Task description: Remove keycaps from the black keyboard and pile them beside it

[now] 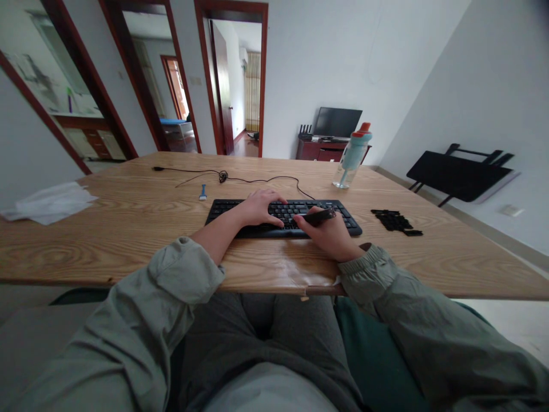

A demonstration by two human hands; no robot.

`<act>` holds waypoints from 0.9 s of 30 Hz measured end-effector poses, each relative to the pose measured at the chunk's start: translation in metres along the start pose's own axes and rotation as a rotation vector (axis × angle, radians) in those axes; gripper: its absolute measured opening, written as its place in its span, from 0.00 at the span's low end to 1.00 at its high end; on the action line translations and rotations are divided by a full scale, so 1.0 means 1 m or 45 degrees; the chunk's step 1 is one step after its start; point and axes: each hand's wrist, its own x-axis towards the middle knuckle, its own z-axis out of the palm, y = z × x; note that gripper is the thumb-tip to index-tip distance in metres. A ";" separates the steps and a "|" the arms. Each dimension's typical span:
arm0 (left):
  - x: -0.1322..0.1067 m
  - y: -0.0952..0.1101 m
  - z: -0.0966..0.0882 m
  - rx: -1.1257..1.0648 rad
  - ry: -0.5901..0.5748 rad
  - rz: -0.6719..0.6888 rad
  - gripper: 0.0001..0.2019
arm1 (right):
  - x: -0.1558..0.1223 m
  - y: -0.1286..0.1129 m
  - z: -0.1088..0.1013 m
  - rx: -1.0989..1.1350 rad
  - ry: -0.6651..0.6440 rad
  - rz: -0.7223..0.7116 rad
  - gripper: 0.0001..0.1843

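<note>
A black keyboard (257, 232) lies in front of me near the table's edge, some of its key area hidden by my hands. My left hand (261, 207) rests over its middle, thumb and fingers spread apart. In my right hand (331, 233) is a black stick-like tool (319, 216), its thick rounded end pointing up to the right. The lower end points at the keys, but it is too small to tell what kind of tip it has. A pile of loose black keycaps (391, 221) lies to the right of the keyboard.
On the wooden table (141, 246) are a small blue brush (203, 192), a black cable (266, 180) and white tissues (51, 201) at the left. A water bottle (351, 157) stands behind the keyboard. A folded black table (461, 174) leans by the right wall.
</note>
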 end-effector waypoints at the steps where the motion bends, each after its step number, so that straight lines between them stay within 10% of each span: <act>1: 0.000 0.001 0.000 0.001 0.002 0.000 0.30 | -0.001 0.000 0.000 -0.018 -0.003 -0.001 0.20; 27: -0.001 -0.007 -0.001 -0.055 -0.005 -0.008 0.27 | 0.037 0.018 0.011 0.283 -0.111 0.091 0.22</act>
